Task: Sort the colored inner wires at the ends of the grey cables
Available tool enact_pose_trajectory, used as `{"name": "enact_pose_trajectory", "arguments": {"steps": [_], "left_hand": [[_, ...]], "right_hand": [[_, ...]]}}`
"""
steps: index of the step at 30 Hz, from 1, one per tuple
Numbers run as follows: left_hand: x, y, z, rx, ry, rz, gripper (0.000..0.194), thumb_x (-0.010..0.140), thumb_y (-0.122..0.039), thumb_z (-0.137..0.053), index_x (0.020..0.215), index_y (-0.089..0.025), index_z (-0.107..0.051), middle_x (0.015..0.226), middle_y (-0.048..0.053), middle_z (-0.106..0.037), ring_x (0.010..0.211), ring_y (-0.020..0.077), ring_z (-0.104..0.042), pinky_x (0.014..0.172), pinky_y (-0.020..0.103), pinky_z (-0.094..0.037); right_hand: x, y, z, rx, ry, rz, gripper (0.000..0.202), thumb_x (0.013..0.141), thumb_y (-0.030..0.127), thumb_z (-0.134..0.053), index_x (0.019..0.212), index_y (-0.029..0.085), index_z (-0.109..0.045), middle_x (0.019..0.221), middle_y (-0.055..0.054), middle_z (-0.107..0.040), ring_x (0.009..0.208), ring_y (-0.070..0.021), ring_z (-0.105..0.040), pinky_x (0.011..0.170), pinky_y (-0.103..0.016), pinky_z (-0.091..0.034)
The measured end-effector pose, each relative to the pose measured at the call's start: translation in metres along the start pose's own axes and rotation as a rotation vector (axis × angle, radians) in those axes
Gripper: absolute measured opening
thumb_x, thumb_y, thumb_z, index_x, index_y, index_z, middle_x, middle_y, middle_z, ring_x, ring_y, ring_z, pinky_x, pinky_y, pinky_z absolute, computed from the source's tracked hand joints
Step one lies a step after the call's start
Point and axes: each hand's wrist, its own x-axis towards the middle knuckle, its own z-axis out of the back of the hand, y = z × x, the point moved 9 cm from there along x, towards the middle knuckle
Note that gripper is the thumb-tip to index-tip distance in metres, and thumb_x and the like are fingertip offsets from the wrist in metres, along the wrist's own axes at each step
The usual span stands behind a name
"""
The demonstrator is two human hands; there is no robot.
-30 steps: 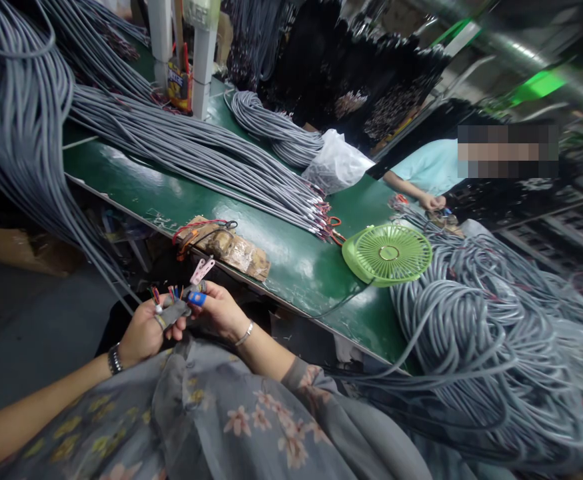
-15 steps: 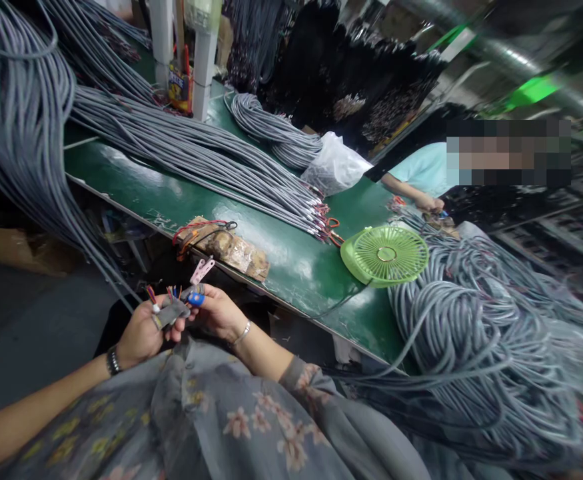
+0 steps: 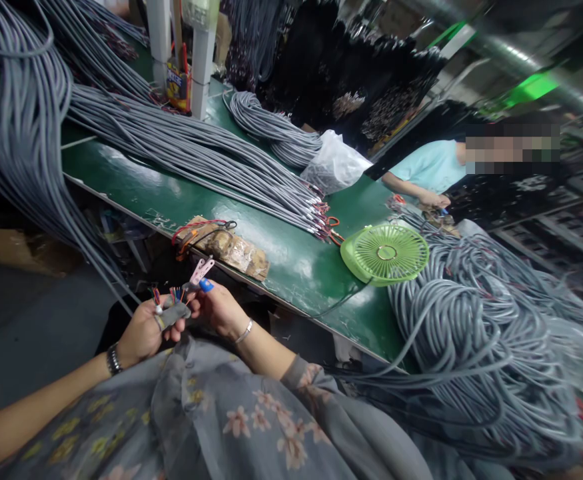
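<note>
My left hand (image 3: 144, 331) is closed on the end of a grey cable (image 3: 121, 283), whose thin coloured wires (image 3: 176, 293) fan out above the fingers. Grey wrapping covers the thumb or the cable end there; which one is hard to tell. Just to the right, my right hand (image 3: 217, 311) is pinched at the wires, with blue wrapped round one fingertip. What lies between its fingertips is too small to make out. A pink clip (image 3: 202, 270) stands just above, at the edge of the green table (image 3: 291, 267).
A taped brown block (image 3: 228, 250) with red and black leads sits on the table's near edge. Behind it lie long grey cables (image 3: 211, 160). To the right are a green fan (image 3: 386, 253) and a large cable heap (image 3: 471, 333). Across the table a person (image 3: 431, 167) handles cables.
My right hand's blue-wrapped fingertip has shifted slightly up and right, and the coloured wires are more spread. The person across the table has moved slightly to the right.
</note>
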Motion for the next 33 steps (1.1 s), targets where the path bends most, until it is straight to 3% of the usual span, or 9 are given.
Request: {"name": "enact_pose_trajectory", "arguments": {"steps": [4, 8, 18, 29, 33], "left_hand": [[0.002, -0.002, 0.003, 0.036, -0.012, -0.046, 0.037, 0.05, -0.044, -0.088, 0.064, -0.016, -0.068, 0.046, -0.001, -0.065, 0.035, 0.0095, -0.054, 0.036, 0.018, -0.039], [0.001, -0.005, 0.003, 0.12, -0.006, -0.083, 0.028, 0.053, -0.038, -0.082, 0.06, -0.017, -0.066, 0.047, 0.0, -0.065, 0.037, 0.0107, -0.055, 0.038, 0.02, -0.042], [-0.001, -0.012, 0.002, 0.24, -0.032, -0.123, 0.015, 0.055, -0.031, -0.072, 0.058, -0.02, -0.062, 0.048, -0.002, -0.065, 0.039, 0.0118, -0.056, 0.042, 0.022, -0.045], [0.001, -0.011, 0.011, 0.241, -0.108, -0.143, 0.029, 0.06, -0.044, -0.077, 0.061, -0.02, -0.061, 0.05, 0.0, -0.066, 0.041, 0.0137, -0.057, 0.04, 0.023, -0.04], [0.004, -0.009, 0.004, 0.217, -0.034, -0.112, 0.028, 0.059, -0.042, -0.077, 0.061, -0.019, -0.061, 0.048, 0.0, -0.066, 0.039, 0.0128, -0.057, 0.04, 0.021, -0.039]], "right_hand": [[-0.003, 0.0, -0.005, -0.139, 0.093, -0.005, 0.051, 0.06, 0.059, -0.088, 0.073, 0.017, -0.062, 0.063, 0.004, -0.06, 0.052, -0.0078, -0.05, 0.052, -0.023, -0.044], [-0.004, 0.008, -0.005, -0.236, 0.048, 0.066, 0.046, 0.056, 0.048, -0.093, 0.07, 0.017, -0.062, 0.058, 0.006, -0.056, 0.049, -0.006, -0.046, 0.05, -0.022, -0.039], [-0.006, 0.012, -0.005, -0.328, -0.004, 0.008, 0.049, 0.051, 0.049, -0.094, 0.066, 0.018, -0.059, 0.053, 0.008, -0.052, 0.046, -0.0055, -0.041, 0.046, -0.021, -0.036], [-0.008, 0.011, -0.003, -0.299, -0.072, 0.089, 0.05, 0.055, 0.054, -0.089, 0.068, 0.019, -0.057, 0.057, 0.007, -0.054, 0.051, -0.0075, -0.045, 0.052, -0.023, -0.038], [-0.009, 0.015, -0.005, -0.257, -0.081, 0.159, 0.046, 0.056, 0.054, -0.088, 0.067, 0.02, -0.06, 0.058, 0.005, -0.055, 0.053, -0.0087, -0.046, 0.054, -0.024, -0.04]]}}
